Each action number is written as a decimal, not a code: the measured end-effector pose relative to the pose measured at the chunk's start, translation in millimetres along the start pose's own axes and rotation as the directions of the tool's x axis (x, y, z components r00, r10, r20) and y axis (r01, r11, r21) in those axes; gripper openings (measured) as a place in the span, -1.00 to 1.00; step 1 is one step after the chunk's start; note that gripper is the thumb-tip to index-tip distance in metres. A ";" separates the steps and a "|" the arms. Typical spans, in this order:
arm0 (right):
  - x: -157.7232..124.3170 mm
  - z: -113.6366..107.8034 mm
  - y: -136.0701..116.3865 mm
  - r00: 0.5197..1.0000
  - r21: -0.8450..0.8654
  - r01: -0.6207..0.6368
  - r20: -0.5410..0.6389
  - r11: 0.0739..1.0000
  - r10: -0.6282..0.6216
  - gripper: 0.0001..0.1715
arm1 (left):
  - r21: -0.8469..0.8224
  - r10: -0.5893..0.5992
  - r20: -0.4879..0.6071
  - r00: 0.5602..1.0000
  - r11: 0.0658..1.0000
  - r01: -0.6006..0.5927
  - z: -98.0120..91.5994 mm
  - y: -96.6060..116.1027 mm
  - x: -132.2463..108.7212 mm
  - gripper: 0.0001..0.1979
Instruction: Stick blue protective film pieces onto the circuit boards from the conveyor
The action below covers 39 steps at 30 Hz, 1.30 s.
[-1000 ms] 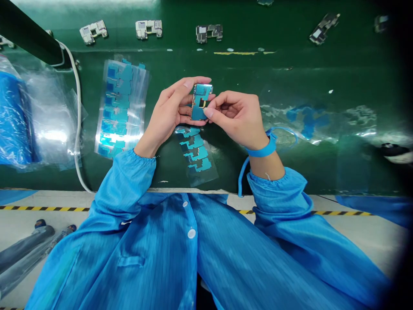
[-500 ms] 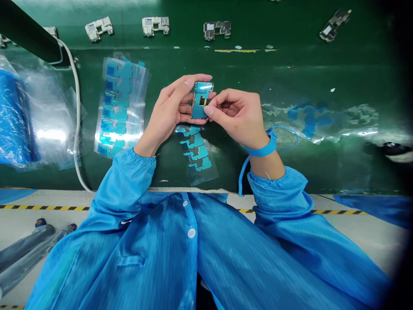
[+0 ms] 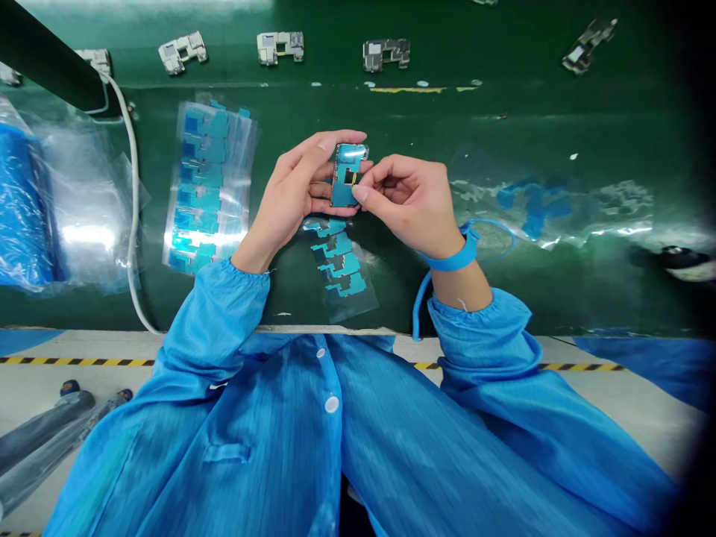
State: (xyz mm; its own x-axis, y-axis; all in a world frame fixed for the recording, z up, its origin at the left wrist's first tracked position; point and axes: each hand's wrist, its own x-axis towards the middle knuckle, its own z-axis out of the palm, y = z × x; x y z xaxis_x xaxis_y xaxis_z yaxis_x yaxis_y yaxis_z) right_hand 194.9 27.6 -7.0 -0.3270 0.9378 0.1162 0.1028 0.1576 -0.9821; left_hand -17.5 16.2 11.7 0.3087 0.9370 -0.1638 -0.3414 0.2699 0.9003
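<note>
My left hand point(image 3: 302, 175) is closed around a small circuit board point(image 3: 342, 195), its fingers behind and along the board's edges. Blue film covers much of the board's face, which has a dark square cutout near its middle. At the board's right edge, my right hand point(image 3: 411, 195) pinches with thumb and forefinger; its other fingers are curled in. A blue wrist strap point(image 3: 456, 257) with a coiled cord sits on my right wrist. Just below the board lies a clear sheet of blue die-cut stickers point(image 3: 344, 265). Left of my left hand rests a larger sticker sheet point(image 3: 206, 179).
Along the far green belt lie several circuit boards, among them a pale one point(image 3: 280, 48) and a dark one point(image 3: 385, 55). A white cable point(image 3: 134, 186) runs beside plastic bags point(image 3: 83, 201) at left. Clear film with blue scraps point(image 3: 534, 205) lies right. A person's legs point(image 3: 50, 432) show lower left.
The boards on the far belt have shifted slightly to the right. Both my hands keep nearly the same hold on the circuit board.
</note>
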 end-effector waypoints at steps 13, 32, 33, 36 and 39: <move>0.4 -1.5 0.6 1.000 -0.003 0.013 0.024 1.000 -0.013 -0.56 | 0.078 -0.028 -0.062 0.998 0.996 0.032 5.3 7.4 -2.3 -0.57; 0.4 -0.2 -1.3 1.000 -0.027 0.012 0.003 1.000 -0.012 -0.64 | 0.096 -0.069 -0.081 0.994 0.992 0.076 10.1 13.1 -6.7 -0.57; 0.5 -0.3 -1.2 1.000 -0.025 0.012 0.006 1.000 -0.012 -0.64 | 0.106 -0.077 -0.088 0.993 0.991 0.086 10.4 13.6 -6.9 -0.56; 0.7 -0.7 -1.5 1.000 -0.034 0.008 0.014 0.999 -0.007 -0.63 | 0.101 -0.074 -0.078 0.994 0.991 0.082 10.6 13.7 -7.4 -0.57; 0.8 -0.8 -2.5 1.000 -0.042 0.004 0.017 0.999 -0.003 -0.61 | 0.085 -0.057 -0.062 0.996 0.994 0.062 9.5 11.7 -7.2 -0.60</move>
State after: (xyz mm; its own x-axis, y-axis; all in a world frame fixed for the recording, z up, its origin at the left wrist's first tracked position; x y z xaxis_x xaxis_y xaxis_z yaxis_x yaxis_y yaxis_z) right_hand 195.1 28.2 -4.2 -0.3434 0.9319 0.1170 0.1404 0.1741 -0.9747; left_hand -15.3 10.5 27.2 0.2718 0.9321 -0.2392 -0.2449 0.3074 0.9195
